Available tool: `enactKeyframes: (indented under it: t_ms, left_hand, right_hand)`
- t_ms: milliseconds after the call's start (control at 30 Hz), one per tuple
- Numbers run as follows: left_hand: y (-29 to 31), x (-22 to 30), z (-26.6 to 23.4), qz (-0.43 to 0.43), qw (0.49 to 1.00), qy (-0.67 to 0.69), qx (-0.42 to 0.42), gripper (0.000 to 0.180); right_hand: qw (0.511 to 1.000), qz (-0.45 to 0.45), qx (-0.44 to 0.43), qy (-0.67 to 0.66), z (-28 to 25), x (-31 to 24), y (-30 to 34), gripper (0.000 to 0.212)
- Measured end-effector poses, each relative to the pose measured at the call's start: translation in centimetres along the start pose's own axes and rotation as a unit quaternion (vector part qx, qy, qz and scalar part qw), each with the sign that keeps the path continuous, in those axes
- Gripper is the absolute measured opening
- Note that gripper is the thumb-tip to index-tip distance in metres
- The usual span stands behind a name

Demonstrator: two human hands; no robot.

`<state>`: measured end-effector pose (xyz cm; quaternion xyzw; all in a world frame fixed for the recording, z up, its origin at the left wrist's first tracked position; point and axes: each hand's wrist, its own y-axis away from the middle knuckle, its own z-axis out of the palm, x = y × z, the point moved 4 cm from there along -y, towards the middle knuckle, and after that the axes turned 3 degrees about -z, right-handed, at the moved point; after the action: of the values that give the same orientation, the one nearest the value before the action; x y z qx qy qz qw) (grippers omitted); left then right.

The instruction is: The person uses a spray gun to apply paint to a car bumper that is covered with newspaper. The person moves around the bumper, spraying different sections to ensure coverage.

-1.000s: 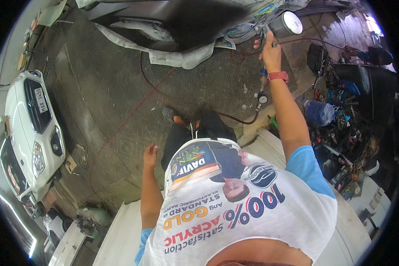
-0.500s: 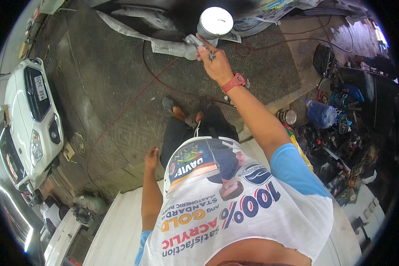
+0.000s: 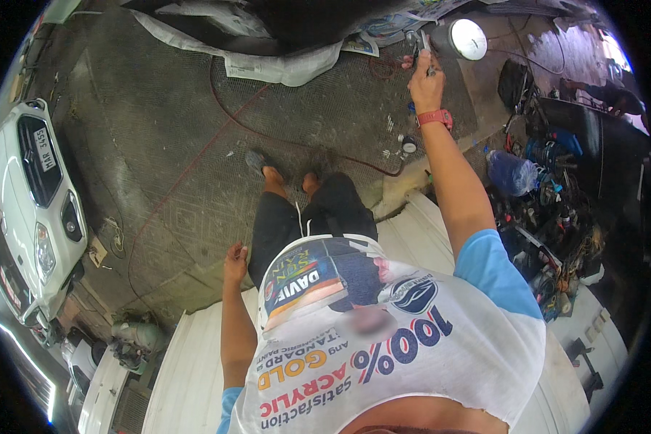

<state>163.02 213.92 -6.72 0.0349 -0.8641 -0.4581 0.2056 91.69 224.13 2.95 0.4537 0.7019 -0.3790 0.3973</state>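
Note:
My right hand [image 3: 427, 85] is closed around the handle of a metal spray gun [image 3: 424, 64], held out at the far right of centre. A round cup with a white top [image 3: 469, 39] sits on the gun, tilted to the right. Beside the gun lies a dark glossy panel [image 3: 311, 25], its lower edge lined with masking newspaper [image 3: 286, 66]. My left hand [image 3: 236, 262] hangs by my left thigh, fingers loosely bent and apart, with nothing in it.
A reddish hose [image 3: 267, 132] runs across the textured floor near my feet. At left stands a white car [image 3: 40, 217]. Tools and parts [image 3: 550, 231] lie heaped at right, with a blue plastic bag [image 3: 512, 173]. Another person's arm [image 3: 593, 90] shows at far right.
My right hand has swung to the right with the spray gun, away from the newspaper edge. The cup has tilted over to the right. My left hand stays low at my side.

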Motion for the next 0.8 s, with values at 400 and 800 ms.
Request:
enactKeyframes:
  t_ms: [400,800]
  left_hand:
    - [0.2,-0.3,-0.6,0.04,0.998,0.021,0.041,0.053]
    - [0.9,-0.6,1.1,0.029,0.999,0.008,0.01,0.054]
  right_hand:
    - [0.968,-0.071,-0.239,-0.043,10.7,-3.8,10.3,0.045]
    - [0.995,0.034,-0.09,-0.018,5.8,2.4,4.4,0.05]
